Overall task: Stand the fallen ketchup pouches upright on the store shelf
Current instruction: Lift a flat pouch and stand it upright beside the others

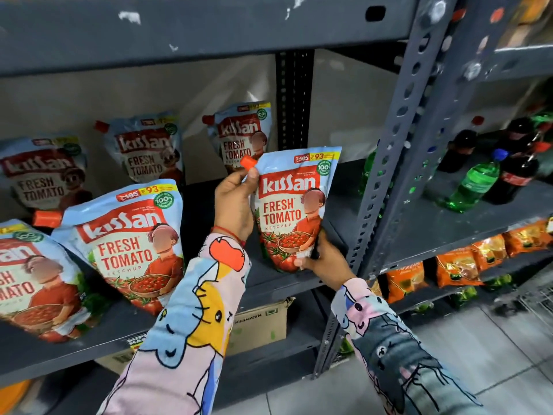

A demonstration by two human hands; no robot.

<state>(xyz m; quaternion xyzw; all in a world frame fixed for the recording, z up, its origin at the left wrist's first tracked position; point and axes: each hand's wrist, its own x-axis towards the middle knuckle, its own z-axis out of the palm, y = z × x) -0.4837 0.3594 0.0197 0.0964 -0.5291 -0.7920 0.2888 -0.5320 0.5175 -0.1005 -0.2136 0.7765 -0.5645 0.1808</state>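
Note:
A blue and red ketchup pouch (pixel 294 205) with an orange cap stands nearly upright at the right end of the dark shelf (pixel 293 283). My left hand (pixel 235 202) grips its upper left edge just below the cap. My right hand (pixel 321 259) holds its lower right corner. Two more pouches (pixel 131 244) (pixel 30 283) stand leaning along the front row to the left. Three others stand behind them: back left pouch (pixel 45 175), back middle pouch (pixel 146 148) and back right pouch (pixel 241 134).
A perforated grey upright (pixel 389 163) bounds the shelf on the right. Beyond it stand dark and green soda bottles (pixel 475 181), with orange snack packets (pixel 457 265) one level down. A cardboard box (pixel 260 324) sits on the lower shelf. Another shelf board (pixel 194 28) hangs close overhead.

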